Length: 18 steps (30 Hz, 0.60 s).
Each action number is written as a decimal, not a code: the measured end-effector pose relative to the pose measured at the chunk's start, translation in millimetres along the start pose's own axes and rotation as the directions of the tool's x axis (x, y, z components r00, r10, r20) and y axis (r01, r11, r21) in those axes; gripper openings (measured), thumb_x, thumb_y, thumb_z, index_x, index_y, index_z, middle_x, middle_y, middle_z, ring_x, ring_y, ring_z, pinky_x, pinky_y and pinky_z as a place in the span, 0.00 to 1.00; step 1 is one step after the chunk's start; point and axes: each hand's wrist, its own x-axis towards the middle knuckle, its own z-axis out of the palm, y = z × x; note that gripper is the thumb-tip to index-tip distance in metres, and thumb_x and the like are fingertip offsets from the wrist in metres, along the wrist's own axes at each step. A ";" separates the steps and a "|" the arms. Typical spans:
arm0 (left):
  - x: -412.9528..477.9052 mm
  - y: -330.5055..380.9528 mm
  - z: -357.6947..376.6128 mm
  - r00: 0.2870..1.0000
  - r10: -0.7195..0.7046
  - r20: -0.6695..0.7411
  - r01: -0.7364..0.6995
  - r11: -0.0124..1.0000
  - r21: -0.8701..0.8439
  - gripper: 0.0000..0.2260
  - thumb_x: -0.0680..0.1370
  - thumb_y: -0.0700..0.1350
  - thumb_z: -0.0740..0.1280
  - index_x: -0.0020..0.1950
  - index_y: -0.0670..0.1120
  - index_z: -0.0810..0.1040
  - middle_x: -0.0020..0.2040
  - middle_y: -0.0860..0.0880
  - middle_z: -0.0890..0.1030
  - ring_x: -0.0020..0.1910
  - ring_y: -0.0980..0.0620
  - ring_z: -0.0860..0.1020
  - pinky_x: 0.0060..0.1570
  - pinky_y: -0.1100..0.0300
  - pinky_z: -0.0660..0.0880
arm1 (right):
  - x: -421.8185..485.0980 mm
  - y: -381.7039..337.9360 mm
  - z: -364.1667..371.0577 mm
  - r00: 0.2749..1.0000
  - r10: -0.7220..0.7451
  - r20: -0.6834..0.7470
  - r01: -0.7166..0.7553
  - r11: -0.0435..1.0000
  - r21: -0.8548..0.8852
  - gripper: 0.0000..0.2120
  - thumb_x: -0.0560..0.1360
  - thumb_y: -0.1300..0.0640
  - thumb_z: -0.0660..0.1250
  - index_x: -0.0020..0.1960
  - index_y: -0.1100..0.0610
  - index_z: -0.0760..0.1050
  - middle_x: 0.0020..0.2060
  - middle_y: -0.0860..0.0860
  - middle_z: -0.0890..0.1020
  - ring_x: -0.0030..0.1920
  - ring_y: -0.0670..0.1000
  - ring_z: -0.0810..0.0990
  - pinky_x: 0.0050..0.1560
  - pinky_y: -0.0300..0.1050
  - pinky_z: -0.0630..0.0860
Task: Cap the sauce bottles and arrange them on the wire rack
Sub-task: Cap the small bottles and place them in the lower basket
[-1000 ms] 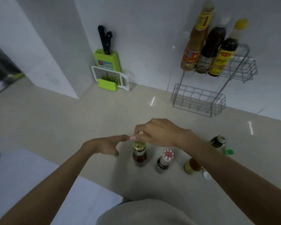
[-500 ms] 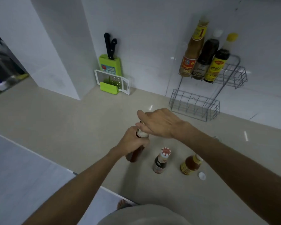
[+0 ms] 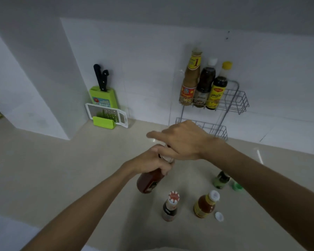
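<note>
My left hand [image 3: 153, 163] grips the neck of a red sauce bottle [image 3: 149, 181], held tilted above the counter. My right hand [image 3: 181, 140] covers the bottle's top; the cap is hidden under its fingers. On the counter stand a dark bottle with a red-and-white cap [image 3: 170, 206], an amber bottle with a yellow label [image 3: 205, 204] and a small green-tinted bottle [image 3: 221, 179]. A loose white cap [image 3: 219, 216] and a green cap [image 3: 236, 185] lie beside them. The wire rack [image 3: 232, 104] at the back wall holds three tall bottles [image 3: 203, 87] on its upper shelf.
A green knife block with two black-handled knives [image 3: 102, 91] and a white grater [image 3: 107, 115] lean in the back corner. The rack's lower shelf [image 3: 218, 129] holds nothing I can see. A white wall block juts out at the left.
My left hand closed on the red bottle's neck and lifted it off the counter, tilting it. My right hand stayed on its top. The view shifted upward.
</note>
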 end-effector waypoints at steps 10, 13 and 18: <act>26.6 0.2 20.5 0.934 -0.053 -0.353 0.101 0.988 0.118 0.06 0.57 0.41 0.69 0.27 0.46 0.72 0.27 0.49 0.78 0.28 0.49 0.76 0.32 0.54 0.72 | -4.6 8.3 11.3 0.859 0.471 0.199 -0.495 0.864 0.091 0.19 0.81 0.45 0.49 0.60 0.55 0.70 0.44 0.55 0.80 0.45 0.59 0.78 0.40 0.47 0.67; 15.2 -4.8 2.9 0.999 0.041 -0.010 -0.041 0.997 -0.069 0.04 0.56 0.35 0.66 0.28 0.39 0.73 0.30 0.40 0.75 0.32 0.44 0.73 0.35 0.51 0.69 | -22.4 7.8 11.7 0.981 0.192 0.026 -0.194 0.975 0.111 0.24 0.78 0.36 0.45 0.58 0.53 0.65 0.36 0.52 0.80 0.32 0.55 0.76 0.32 0.44 0.66; 24.3 1.7 14.0 0.917 -0.065 -0.393 0.107 0.990 0.086 0.04 0.56 0.41 0.68 0.26 0.44 0.74 0.26 0.47 0.78 0.27 0.48 0.76 0.32 0.51 0.74 | -16.5 2.1 30.4 0.838 0.544 -0.045 -0.536 0.836 0.117 0.15 0.80 0.48 0.54 0.60 0.56 0.67 0.43 0.58 0.80 0.39 0.60 0.80 0.33 0.46 0.64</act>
